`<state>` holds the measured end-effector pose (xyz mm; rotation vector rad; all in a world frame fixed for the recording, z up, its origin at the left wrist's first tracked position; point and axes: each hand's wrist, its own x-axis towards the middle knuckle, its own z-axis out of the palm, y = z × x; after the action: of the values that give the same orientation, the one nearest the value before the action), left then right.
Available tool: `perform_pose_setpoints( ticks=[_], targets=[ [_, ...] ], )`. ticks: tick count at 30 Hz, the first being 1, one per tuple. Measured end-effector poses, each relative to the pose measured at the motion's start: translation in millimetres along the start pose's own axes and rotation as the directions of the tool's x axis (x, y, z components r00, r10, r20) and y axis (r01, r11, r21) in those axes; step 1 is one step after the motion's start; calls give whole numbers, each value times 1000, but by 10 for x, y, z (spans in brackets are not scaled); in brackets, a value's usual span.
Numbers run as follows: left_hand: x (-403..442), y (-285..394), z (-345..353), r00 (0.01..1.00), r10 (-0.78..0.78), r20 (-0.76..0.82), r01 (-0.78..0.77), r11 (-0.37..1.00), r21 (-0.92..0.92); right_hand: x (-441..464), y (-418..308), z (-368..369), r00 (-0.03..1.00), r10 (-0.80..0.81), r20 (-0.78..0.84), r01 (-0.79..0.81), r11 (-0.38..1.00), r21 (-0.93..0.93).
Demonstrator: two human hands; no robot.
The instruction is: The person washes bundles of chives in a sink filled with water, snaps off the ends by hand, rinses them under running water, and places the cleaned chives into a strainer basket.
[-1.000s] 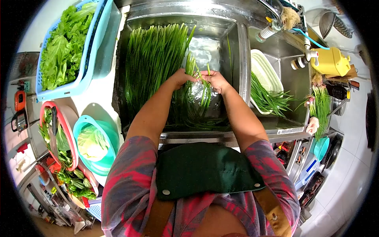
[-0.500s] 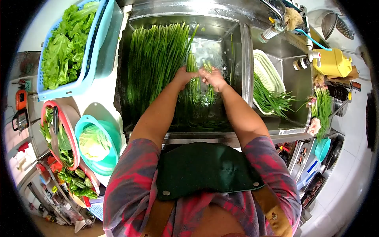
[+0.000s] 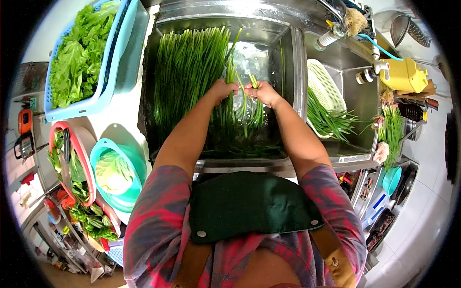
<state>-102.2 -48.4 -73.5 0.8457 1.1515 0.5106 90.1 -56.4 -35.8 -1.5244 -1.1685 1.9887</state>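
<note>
Long green stalks (image 3: pixel 187 72) lie side by side in the left part of a steel sink basin (image 3: pixel 218 21) that holds water. My left hand (image 3: pixel 223 90) is closed round a bunch of stalks (image 3: pixel 230 69) beside that pile. Just to its right, my right hand (image 3: pixel 265 93) is closed on a smaller bunch (image 3: pixel 257 115), whose pale ends stick up above the fingers. The two hands' fingertips are close together. A few loose stalks hang between them over the water.
In the right basin (image 3: pixel 355 91), a pale green basket (image 3: pixel 326 86) holds more stalks (image 3: pixel 326 117). A blue basket (image 3: pixel 72 114) of lettuce (image 3: pixel 79 57), a teal colander (image 3: pixel 137 165) with cabbage (image 3: pixel 114 174) and a red-rimmed basket (image 3: pixel 86 165) stand left. A yellow jug (image 3: pixel 403 76) is at right.
My hands met at the fingertips and have drawn slightly apart. The bunch in my right hand looks fuller than one second ago.
</note>
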Motion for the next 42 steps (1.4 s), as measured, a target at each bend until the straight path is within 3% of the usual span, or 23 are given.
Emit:
perform_pose_setpoints(
  ticks=[2,5,13,17,18,19,21,22,23,24,26,27,29,31,34,37,42],
  targets=[
    [-65,86,0,999,-38,-18,39,998,39,10,30,23,999,40,-35,-38,998,51],
    [-145,69,135,963,227,148,-247,960,133,31,39,89,993,-1,-114,11,996,84],
    [-204,86,132,972,85,218,-61,991,-116,45,66,49,992,-23,-127,47,982,182],
    [-474,485,317,971,-230,-73,208,952,-226,115,100,136,967,81,-243,-48,989,138],
    [-497,554,369,916,-298,-269,285,954,-88,95,53,117,914,236,-329,-226,972,70],
    [-428,440,306,948,-246,-201,225,967,-121,77,3,78,828,372,-420,-401,916,20],
    [-219,144,104,990,-121,-71,105,974,-200,172,300,-38,795,-4,-607,-337,829,-447],
    [-296,249,145,975,-129,-181,113,989,-98,474,743,-234,843,-77,-532,-219,855,-470],
    [-325,274,161,976,-114,-186,99,991,-85,770,1179,-426,881,-149,-450,-97,873,-479],
    [-345,286,179,977,-98,-189,86,994,-73,654,1008,-275,932,-98,-349,-58,909,-412],
    [-295,251,173,981,-90,-171,78,994,-72,-219,-243,352,899,185,-397,-193,981,20],
    [-214,163,131,983,-99,-151,88,993,-81,-113,-171,272,973,129,-191,-123,991,45],
    [-204,133,104,982,-120,-148,102,987,-125,73,62,205,966,110,-232,-55,972,230],
    [-291,214,151,974,-144,-173,109,974,-196,85,87,168,978,63,-197,-26,983,184],
    [-355,269,121,999,-44,-14,42,994,-101,124,133,143,983,12,-184,31,974,226],
    [-222,110,117,1000,16,2,-15,987,-162,24,22,207,982,-43,-186,88,966,242],
    [-335,279,172,992,-124,-16,117,962,-248,80,102,167,990,-135,-50,141,978,155]
  ],
)
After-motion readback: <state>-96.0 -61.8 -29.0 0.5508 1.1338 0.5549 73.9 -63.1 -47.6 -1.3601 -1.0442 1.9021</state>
